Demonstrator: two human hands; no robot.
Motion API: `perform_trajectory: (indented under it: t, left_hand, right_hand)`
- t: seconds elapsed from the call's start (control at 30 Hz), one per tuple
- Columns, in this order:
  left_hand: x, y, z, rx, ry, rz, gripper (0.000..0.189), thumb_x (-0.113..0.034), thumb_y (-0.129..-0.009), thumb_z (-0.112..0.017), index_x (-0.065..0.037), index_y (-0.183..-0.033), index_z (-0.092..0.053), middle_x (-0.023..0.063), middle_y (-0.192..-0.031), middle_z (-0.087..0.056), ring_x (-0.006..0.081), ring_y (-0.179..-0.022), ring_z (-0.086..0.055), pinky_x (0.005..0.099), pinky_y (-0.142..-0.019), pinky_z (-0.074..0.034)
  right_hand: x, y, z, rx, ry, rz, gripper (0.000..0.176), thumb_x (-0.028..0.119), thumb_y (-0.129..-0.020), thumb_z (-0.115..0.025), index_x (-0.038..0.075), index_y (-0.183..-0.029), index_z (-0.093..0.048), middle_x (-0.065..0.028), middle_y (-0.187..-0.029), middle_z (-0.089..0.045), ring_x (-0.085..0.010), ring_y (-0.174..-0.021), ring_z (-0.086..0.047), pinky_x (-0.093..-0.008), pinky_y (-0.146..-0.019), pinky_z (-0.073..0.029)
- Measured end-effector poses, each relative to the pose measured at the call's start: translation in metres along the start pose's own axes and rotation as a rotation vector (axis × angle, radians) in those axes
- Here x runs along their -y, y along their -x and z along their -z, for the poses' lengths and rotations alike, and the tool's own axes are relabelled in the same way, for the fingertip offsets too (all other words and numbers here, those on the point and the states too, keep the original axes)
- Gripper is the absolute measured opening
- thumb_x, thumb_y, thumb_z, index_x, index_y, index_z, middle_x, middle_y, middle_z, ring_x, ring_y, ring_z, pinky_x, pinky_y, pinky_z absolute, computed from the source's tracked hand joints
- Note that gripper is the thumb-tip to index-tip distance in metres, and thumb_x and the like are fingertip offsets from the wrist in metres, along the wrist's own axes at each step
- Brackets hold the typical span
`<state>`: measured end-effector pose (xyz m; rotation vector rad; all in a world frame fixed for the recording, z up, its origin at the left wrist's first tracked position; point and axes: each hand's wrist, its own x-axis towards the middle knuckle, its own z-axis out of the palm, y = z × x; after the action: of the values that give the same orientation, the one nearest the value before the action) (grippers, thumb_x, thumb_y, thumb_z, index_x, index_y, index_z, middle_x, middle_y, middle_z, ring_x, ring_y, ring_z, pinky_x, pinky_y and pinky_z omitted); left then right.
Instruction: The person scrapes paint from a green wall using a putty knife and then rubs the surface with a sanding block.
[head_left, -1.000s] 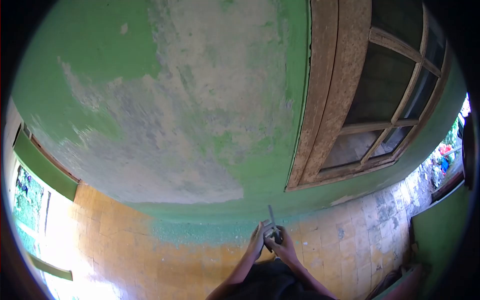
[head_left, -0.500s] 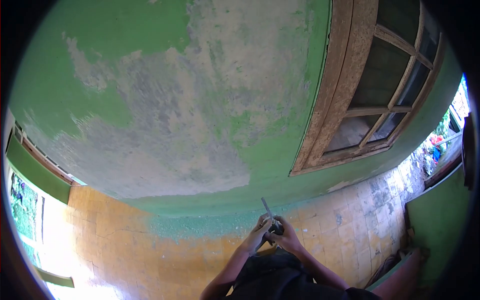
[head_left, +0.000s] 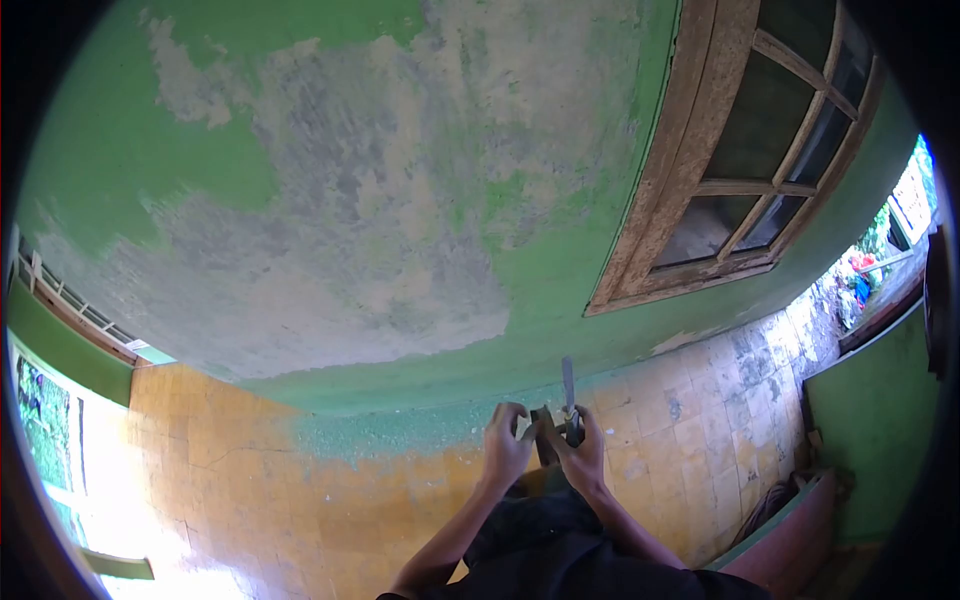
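My right hand [head_left: 582, 455] is closed round the handle of a tool with a narrow grey blade [head_left: 568, 382], which points up toward the wall. Between my two hands is a dark strip-like piece [head_left: 544, 438], too small to identify. The thumb of my left hand [head_left: 506, 450] is against its left side, with the fingers curled above. My right thumb lies near its other side. Both hands are low in the view, in front of my dark clothing.
A green wall [head_left: 400, 388] with a large scraped grey patch [head_left: 370, 200] rises ahead. A worn wooden window frame [head_left: 660, 225] is at upper right. Green flakes [head_left: 390, 436] lie along the wall's foot on the yellow tiled floor [head_left: 330, 520]. A board [head_left: 800, 535] stands at lower right.
My hands, close together before, have moved apart. The blade has shifted right and now points more upright, and the dark strip shows between the hands. The view has tilted slightly.
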<state>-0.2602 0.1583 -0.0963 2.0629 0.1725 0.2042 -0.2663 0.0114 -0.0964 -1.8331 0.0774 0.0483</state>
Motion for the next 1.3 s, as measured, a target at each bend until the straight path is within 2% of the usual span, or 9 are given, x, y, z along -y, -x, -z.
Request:
perform_trajectory:
  t: [0.1, 0.23, 0.33, 0.43, 0.53, 0.63, 0.77, 1.0, 1.3]
  left_hand:
    - [-0.003, 0.007, -0.007, -0.064, 0.009, -0.233, 0.019, 0.002, -0.081, -0.066, 0.001, -0.099, -0.062, 0.0195, -0.09, -0.061, 0.031, -0.079, -0.066, 0.042, -0.068, -0.051]
    - [-0.016, 0.002, -0.007, 0.072, 0.286, 0.281, 0.013, -0.001, -0.088, -0.062, 0.006, -0.099, -0.063, 0.0212, -0.088, -0.066, 0.0344, -0.077, -0.068, 0.0416, -0.068, -0.052]
    - [-0.028, -0.004, -0.013, 0.066, 0.334, 0.342, 0.017, -0.009, -0.093, -0.062, 0.007, -0.098, -0.063, 0.0223, -0.085, -0.069, 0.0313, -0.072, -0.07, 0.0391, -0.064, -0.053]
    - [-0.019, -0.008, -0.04, -0.113, 0.064, -0.025, 0.023, -0.017, -0.094, -0.064, 0.006, -0.095, -0.064, 0.0166, -0.077, -0.068, 0.0233, -0.067, -0.069, 0.0361, -0.062, -0.052]
    - [-0.017, -0.022, -0.057, -0.114, 0.421, 0.347, 0.022, -0.019, -0.093, -0.068, 0.003, -0.089, -0.064, 0.0091, -0.069, -0.064, 0.0146, -0.065, -0.062, 0.0326, -0.059, -0.048]
    - [-0.001, -0.056, -0.07, -0.387, 0.488, 0.206, 0.023, -0.018, -0.093, -0.069, 0.001, -0.083, -0.063, 0.0041, -0.067, -0.06, 0.0096, -0.061, -0.051, 0.03, -0.055, -0.041]
    - [-0.111, -0.147, -0.034, -0.751, 0.272, -0.083, 0.026, -0.02, -0.093, -0.072, 0.0, -0.079, -0.063, 0.0043, -0.063, -0.056, 0.008, -0.059, -0.046, 0.029, -0.053, -0.037]
    - [-0.225, -0.269, -0.028, -1.321, -0.178, -0.462, 0.017, -0.014, -0.097, -0.065, 0.003, -0.096, -0.064, 0.0125, -0.081, -0.061, 0.0227, -0.061, -0.057, 0.036, -0.053, -0.043]
    - [-0.24, -0.308, -0.145, -1.395, -0.174, -0.621, 0.016, -0.013, -0.101, -0.055, 0.0, -0.094, -0.059, 0.0125, -0.088, -0.062, 0.0281, -0.077, -0.058, 0.041, -0.068, -0.044]
  right_hand:
    - [0.012, -0.004, -0.009, -0.045, 0.249, 0.211, 0.046, 0.008, -0.085, -0.074, 0.001, -0.126, -0.053, -0.0148, -0.08, -0.067, -0.029, -0.07, -0.067, -0.0398, -0.061, -0.051]
    - [0.014, -0.011, -0.004, -0.031, 0.313, 0.368, 0.045, 0.003, -0.083, -0.07, 0.001, -0.125, -0.055, -0.0215, -0.091, -0.069, -0.0433, -0.084, -0.068, -0.0469, -0.07, -0.053]
    - [0.012, -0.017, 0.002, -0.028, 0.324, 0.407, 0.047, 0.003, -0.081, -0.071, 0.001, -0.125, -0.055, -0.0209, -0.094, -0.069, -0.0409, -0.082, -0.069, -0.0457, -0.069, -0.054]
    - [0.005, -0.028, 0.01, -0.055, 0.315, 0.46, 0.049, 0.007, -0.081, -0.074, 0.001, -0.126, -0.054, -0.0197, -0.092, -0.07, -0.0405, -0.08, -0.069, -0.0448, -0.068, -0.054]
    - [0.007, -0.044, 0.032, 0.058, 0.275, 0.364, 0.049, 0.011, -0.081, -0.078, 0.001, -0.124, -0.056, -0.0172, -0.086, -0.07, -0.0382, -0.075, -0.069, -0.0425, -0.065, -0.053]
    - [0.001, -0.074, 0.078, 0.051, 0.214, 0.292, 0.049, 0.016, -0.081, -0.081, 0.001, -0.122, -0.058, -0.0158, -0.08, -0.068, -0.0357, -0.071, -0.068, -0.0405, -0.063, -0.052]
    - [-0.051, -0.126, 0.156, 0.001, 0.277, 0.312, 0.04, 0.012, -0.084, -0.075, 0.002, -0.119, -0.059, -0.0158, -0.079, -0.067, -0.0346, -0.07, -0.068, -0.0397, -0.063, -0.051]
    - [-0.15, -0.171, 0.285, -0.048, 0.437, 0.225, 0.033, 0.008, -0.082, -0.07, 0.002, -0.113, -0.061, -0.0166, -0.076, -0.065, -0.0375, -0.07, -0.066, -0.0433, -0.064, -0.05]
    - [-0.208, -0.184, 0.335, -0.041, 0.461, 0.099, 0.03, 0.004, -0.079, -0.067, 0.004, -0.108, -0.061, -0.0159, -0.074, -0.061, -0.0354, -0.066, -0.062, -0.0431, -0.062, -0.048]
